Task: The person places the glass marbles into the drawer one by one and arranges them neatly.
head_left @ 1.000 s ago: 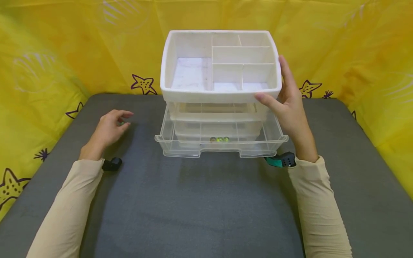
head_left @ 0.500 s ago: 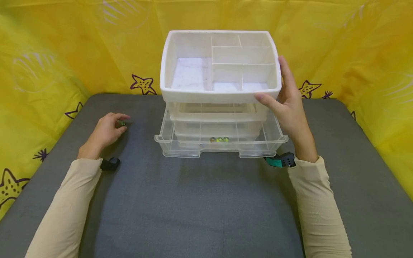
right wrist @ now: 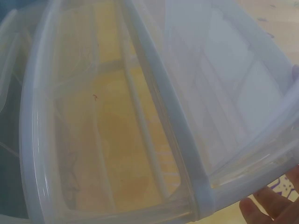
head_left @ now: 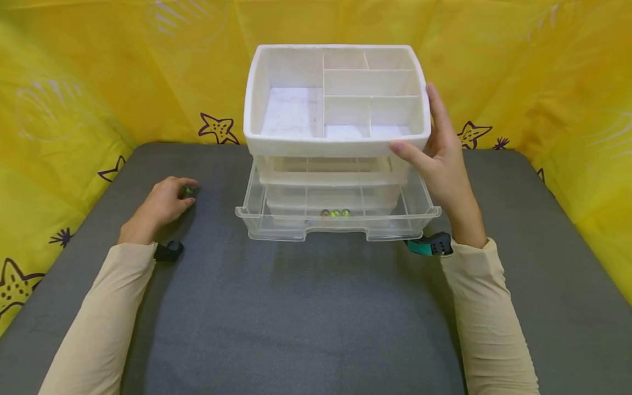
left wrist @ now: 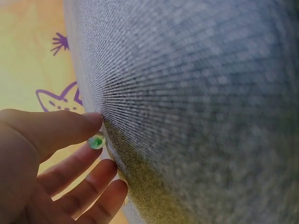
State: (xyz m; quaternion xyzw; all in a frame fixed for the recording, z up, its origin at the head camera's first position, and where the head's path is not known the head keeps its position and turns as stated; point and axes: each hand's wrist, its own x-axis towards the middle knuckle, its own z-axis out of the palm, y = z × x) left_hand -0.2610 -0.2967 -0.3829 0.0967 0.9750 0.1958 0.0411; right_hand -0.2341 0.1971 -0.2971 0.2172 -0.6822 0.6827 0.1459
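In the head view my left hand (head_left: 162,206) is low over the grey table, left of a white drawer organizer (head_left: 338,148). Its thumb and index finger close on a small green glass marble (left wrist: 96,141), which shows between the fingertips in the left wrist view. My right hand (head_left: 446,164) grips the organizer's right side, thumb on the front rim and fingers along the side wall. Below the divided top tray, a clear drawer (head_left: 276,233) is pulled out toward me. Three marbles (head_left: 336,213) sit in a row inside it.
The grey table (head_left: 316,323) runs under both forearms. A yellow cloth (head_left: 123,66) with starfish prints stands around its back and sides. The top tray has several compartments.
My left hand has drawn back slightly left and down, its fingertips coming round the green marble. The right hand keeps its hold on the organizer, and the clear drawer stays out.
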